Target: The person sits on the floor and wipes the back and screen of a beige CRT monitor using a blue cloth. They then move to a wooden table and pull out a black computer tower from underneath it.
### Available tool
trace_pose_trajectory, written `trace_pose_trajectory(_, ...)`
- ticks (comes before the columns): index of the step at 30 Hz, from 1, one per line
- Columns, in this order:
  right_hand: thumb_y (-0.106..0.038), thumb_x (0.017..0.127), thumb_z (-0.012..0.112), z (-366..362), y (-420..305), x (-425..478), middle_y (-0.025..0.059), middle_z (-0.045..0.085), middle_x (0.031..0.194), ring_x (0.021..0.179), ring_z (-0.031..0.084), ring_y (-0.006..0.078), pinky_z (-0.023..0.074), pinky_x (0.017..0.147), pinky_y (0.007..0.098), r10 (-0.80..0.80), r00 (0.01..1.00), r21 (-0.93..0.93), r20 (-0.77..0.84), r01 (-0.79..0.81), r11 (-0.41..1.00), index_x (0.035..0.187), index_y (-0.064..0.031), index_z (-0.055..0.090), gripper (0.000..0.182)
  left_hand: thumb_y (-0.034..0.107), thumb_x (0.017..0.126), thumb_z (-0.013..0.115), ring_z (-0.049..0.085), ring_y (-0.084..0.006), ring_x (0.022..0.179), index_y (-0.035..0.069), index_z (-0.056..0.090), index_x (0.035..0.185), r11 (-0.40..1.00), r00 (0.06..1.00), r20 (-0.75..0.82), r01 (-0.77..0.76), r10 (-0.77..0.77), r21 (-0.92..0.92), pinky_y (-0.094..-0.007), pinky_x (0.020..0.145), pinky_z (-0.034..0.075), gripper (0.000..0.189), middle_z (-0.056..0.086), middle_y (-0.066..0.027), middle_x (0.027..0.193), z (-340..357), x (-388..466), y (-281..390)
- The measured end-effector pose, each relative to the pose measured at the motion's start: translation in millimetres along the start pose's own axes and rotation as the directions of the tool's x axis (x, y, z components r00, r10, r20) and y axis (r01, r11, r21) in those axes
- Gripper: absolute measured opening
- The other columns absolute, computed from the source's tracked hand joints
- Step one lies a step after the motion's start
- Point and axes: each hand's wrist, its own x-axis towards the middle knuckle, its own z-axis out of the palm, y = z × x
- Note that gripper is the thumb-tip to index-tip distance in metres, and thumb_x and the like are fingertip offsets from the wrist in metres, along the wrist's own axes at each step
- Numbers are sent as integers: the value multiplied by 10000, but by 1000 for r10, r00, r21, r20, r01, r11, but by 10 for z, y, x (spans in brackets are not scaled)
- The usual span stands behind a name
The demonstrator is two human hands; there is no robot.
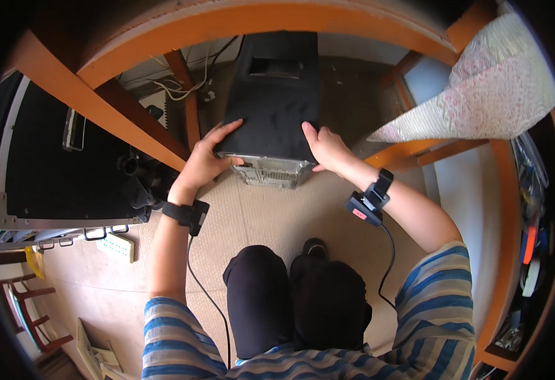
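Observation:
A black desktop computer tower (272,109) stands on the floor beneath an orange wooden table frame (268,19). Its metal rear panel (277,171), with vents and ports, faces me. My left hand (206,159) grips the near left corner, fingers on the top and thumb at the rear edge. On the near right side, my right hand (327,147) holds the case with its thumb on top and its other fingers down the side. Each wrist wears a black strap with a small cabled box.
Left of the table leg stands a black flight case (92,161) with metal edging. Pale cables (182,90) lie behind the tower at left. A patterned cloth (491,90) hangs at right, above an open drawer or shelf (524,285) of tools. A power strip (118,247) lies on the floor.

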Motion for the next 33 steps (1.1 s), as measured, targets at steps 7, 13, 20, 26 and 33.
trace_pose_trajectory(7, -559, 883, 366, -414, 247, 83, 283, 515, 1117, 926, 604, 345, 581, 601, 369, 103, 983, -9, 150, -103, 995, 1101, 198, 453, 792, 110, 654, 757, 334, -332, 1279, 129, 460, 1279, 994, 994, 50, -101, 99, 40, -369, 1007, 345, 692, 402, -174, 1343, 294, 106, 161)
trace_pose_trajectory(13, -574, 799, 493, -719, -105, 361, 205, 644, 817, 809, 631, 358, 513, 690, 437, -333, 943, -733, -11, 219, 644, 789, 0, 647, 594, 77, 660, 746, 284, -343, 1300, 153, 461, 1278, 999, 999, -18, -40, 40, 12, -408, 1027, 337, 685, 445, -152, 1309, 275, 51, 161)
trace_pose_trajectory(20, -401, 835, 522, -1126, -447, 1917, 186, 548, 1145, 1054, 522, 349, 433, 861, 424, -638, 716, -683, -283, 316, 658, 1091, -68, 545, 421, 226, 824, 632, 329, -330, 1283, 113, 535, 1208, 997, 988, -157, 8, 4, 77, -386, 1024, 316, 412, 492, -169, 1254, 435, 74, 139)
trace_pose_trajectory(26, -430, 846, 489, -1397, -242, 3017, 196, 525, 1185, 1110, 488, 342, 401, 905, 408, -598, 781, -657, -181, 356, 664, 1148, -58, 533, 481, 164, 903, 518, 401, -270, 1213, 85, 368, 1329, 991, 940, -315, 115, -131, -67, -338, 1003, 324, 458, 432, -124, 1307, 584, 115, 254)
trace_pose_trajectory(33, -463, 850, 443, -1401, -399, 3446, 204, 516, 1196, 1127, 474, 345, 383, 923, 410, -446, 872, -560, -201, 271, 783, 1155, -43, 529, 526, 312, 853, 611, 449, -171, 1132, 48, 328, 1345, 873, 850, -346, 236, -398, -427, -295, 964, 359, 626, 475, -96, 1228, 810, -90, 20)
